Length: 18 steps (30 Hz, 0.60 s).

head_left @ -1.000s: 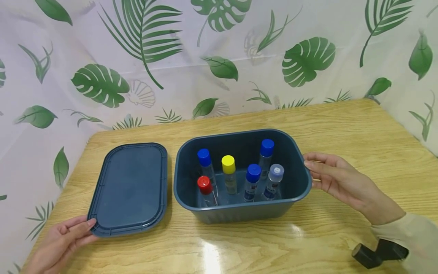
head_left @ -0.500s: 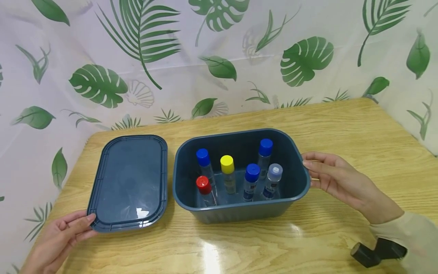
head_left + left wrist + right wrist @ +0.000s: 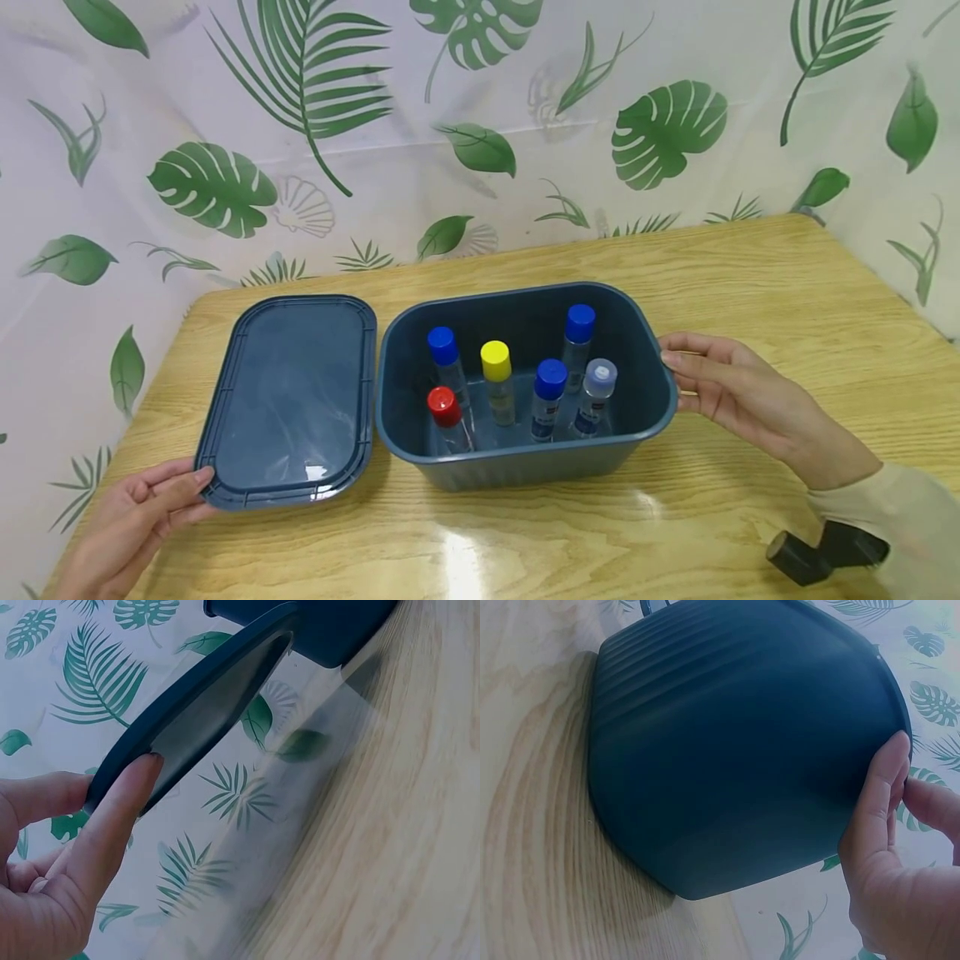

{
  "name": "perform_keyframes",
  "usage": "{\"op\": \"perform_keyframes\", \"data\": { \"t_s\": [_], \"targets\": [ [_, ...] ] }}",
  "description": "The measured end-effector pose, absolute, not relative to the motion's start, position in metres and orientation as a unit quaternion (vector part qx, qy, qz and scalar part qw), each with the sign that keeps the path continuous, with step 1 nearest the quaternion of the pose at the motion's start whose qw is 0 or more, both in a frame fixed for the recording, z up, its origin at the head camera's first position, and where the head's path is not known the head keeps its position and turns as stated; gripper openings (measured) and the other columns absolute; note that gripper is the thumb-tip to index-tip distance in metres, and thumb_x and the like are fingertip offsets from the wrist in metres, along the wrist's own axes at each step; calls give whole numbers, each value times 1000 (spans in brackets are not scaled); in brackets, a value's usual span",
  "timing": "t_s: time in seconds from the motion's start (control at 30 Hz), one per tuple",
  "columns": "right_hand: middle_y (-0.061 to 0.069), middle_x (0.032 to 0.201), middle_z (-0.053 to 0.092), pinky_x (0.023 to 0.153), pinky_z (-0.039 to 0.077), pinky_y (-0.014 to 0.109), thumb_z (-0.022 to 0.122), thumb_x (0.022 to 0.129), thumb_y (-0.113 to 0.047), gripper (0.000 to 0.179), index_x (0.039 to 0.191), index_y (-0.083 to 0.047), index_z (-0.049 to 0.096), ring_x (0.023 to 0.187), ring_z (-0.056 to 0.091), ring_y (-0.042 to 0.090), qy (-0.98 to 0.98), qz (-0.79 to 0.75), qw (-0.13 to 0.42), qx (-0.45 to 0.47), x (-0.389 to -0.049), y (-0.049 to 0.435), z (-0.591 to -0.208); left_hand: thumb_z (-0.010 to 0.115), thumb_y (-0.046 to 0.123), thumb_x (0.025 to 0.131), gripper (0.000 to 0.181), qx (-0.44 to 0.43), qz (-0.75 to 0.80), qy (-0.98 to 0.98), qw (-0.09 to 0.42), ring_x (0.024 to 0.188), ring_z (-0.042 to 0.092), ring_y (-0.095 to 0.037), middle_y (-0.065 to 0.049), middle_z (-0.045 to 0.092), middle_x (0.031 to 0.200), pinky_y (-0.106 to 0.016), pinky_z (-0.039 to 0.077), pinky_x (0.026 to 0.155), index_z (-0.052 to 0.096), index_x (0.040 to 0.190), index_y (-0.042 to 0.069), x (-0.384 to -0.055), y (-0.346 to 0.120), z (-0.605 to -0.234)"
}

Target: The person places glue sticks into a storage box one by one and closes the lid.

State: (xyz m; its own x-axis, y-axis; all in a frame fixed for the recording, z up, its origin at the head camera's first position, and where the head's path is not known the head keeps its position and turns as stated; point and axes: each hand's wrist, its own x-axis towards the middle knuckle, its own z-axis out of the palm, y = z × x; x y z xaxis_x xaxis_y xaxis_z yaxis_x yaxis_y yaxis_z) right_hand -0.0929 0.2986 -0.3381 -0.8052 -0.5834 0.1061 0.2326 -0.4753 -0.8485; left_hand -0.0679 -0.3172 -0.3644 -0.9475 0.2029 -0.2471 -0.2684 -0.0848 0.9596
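Note:
My left hand (image 3: pixel 135 521) pinches the near left corner of a dark blue rectangular lid (image 3: pixel 296 392), thumb on one face and fingers on the other. In the left wrist view the lid (image 3: pixel 199 709) is tilted and raised off the wooden table. A deep dark blue storage box (image 3: pixel 525 473) stands to its right. My right hand (image 3: pixel 757 408) holds the box's right end at the rim; the right wrist view has its fingers against the outer wall (image 3: pixel 735 765). Inside stand several clear bottles, with blue caps, a yellow cap (image 3: pixel 496 361), a red cap (image 3: pixel 444 407) and a translucent cap (image 3: pixel 600 377).
The wooden table (image 3: pixel 585 550) runs up to a leaf-patterned cloth (image 3: pixel 375 167) at the back and sides. A black strap device (image 3: pixel 825 554) sits at the right sleeve. The lid's right edge is close beside the box's left rim.
The left hand has raised the lid a little, then shifted it right toward the box. The right hand stays at the box's end, and the bottles have not moved.

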Motion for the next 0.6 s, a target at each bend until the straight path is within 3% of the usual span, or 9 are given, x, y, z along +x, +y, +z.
{"op": "perform_keyframes", "data": {
  "t_s": [0.37,0.6],
  "targets": [
    [9,113,64,85,55,33,24,102,7,38,122,1,56,99,65,18,446,-837,247,-201,-92,299,-338,49,-2,99,31,-23,724,678,128,84,70,-16,-1,71,94,-32,57,76,73,101,17,-70,-313,-361],
    [10,114,64,85,55,33,23,102,7,39,122,2,56,99,65,18,438,-839,251,-205,-92,298,-337,44,-8,98,35,19,741,659,129,84,71,-17,-4,72,96,-31,57,74,73,104,12,-71,-311,-358]
  ]
}}
